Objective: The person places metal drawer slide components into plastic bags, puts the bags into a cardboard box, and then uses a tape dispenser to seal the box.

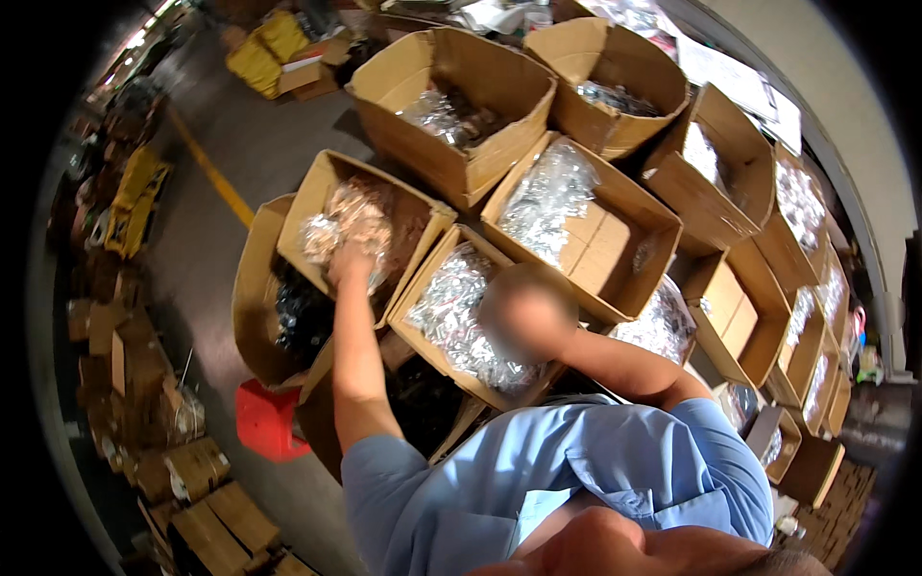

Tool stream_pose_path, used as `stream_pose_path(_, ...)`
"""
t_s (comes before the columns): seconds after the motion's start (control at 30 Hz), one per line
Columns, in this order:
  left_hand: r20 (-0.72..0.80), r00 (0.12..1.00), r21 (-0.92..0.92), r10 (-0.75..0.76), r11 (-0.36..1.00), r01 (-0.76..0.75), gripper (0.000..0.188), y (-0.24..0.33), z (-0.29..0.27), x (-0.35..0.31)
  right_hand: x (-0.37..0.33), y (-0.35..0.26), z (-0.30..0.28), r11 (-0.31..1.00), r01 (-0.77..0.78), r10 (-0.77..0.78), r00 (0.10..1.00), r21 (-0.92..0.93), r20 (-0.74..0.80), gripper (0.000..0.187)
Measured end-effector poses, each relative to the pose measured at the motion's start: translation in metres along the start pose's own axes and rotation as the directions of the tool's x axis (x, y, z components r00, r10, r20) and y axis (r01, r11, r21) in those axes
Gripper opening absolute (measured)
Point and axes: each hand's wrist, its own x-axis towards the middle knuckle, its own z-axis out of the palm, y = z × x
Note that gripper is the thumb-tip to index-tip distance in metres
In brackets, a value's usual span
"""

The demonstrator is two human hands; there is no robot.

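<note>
A: Left hand [353, 261], what's it doing?
B: Reaching down into a carton [309, 197], among copper bags [363, 213]. Its fingertips are buried there, so I can't tell whether they're clamped on anything.
A: Where do the bags lie?
B: Heaped inside that carton, mostly toward its far left part. A clear, shiny bag [319, 236] sits just left of the hand.
A: And the right hand [528, 312]?
B: Over the next carton on the right, which is full of silver bags [447, 307]. A blurred patch covers it, so I can't tell if the fingers are apart or together, or whether they hold something.
A: What's around those two?
B: On the left, a carton of dark bags [303, 305], partly under the copper one. Beyond the silver bags, a wider box [655, 237] with clear bags [552, 192] at its left end and bare cardboard at the other.
A: Further out?
B: A tall box [403, 144] behind, and more open cartons curving off to the right. A red bin [271, 420] stands on the grey floor [206, 384] at left. Past it run a yellow line [209, 163] and stacks of cardboard [226, 523]; yellow sacks [280, 38] lie at the top.
</note>
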Motion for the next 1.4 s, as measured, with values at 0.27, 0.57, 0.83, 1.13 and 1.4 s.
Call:
stream_pose_path(0.27, -0.174, 0.973, -0.216, 0.148, 0.959, -0.185, 0.017, -0.035, 0.034, 0.033, -0.001, 0.018, -0.062, 0.67, 0.067, -0.068, 0.997, 0.74, -0.029, 0.018)
stream_pose_path(0.57, -0.557, 0.814, -0.551, 0.166, 0.66, -0.512, 0.01, -0.036, 0.043, 0.02, 0.087, 0.049, -0.203, -0.247, -0.082, 0.045, 0.994, 0.966, 0.095, 0.017)
stream_pose_path(0.83, -0.57, 0.818, -0.729, -0.075, 0.505, -0.462, 0.017, -0.018, 0.045, -0.006, 0.303, 0.047, -0.246, 0.982, 0.191, -0.191, 0.982, 0.0, -0.002, 0.033)
stream_pose_path(1.13, -0.522, 0.853, -0.66, 0.002, 0.632, -0.406, 0.023, -0.001, 0.042, -0.04, 0.454, 0.178, -0.134, 0.766, 0.343, 0.123, 0.752, -0.544, 0.648, 0.048)
stream_pose_path(1.4, -0.544, 0.835, -0.683, -0.084, 0.621, -0.383, 0.016, -0.008, 0.055, -0.046, 0.392, 0.159, -0.081, 0.784, 0.607, -0.446, 0.696, -0.13, 0.563, 0.029)
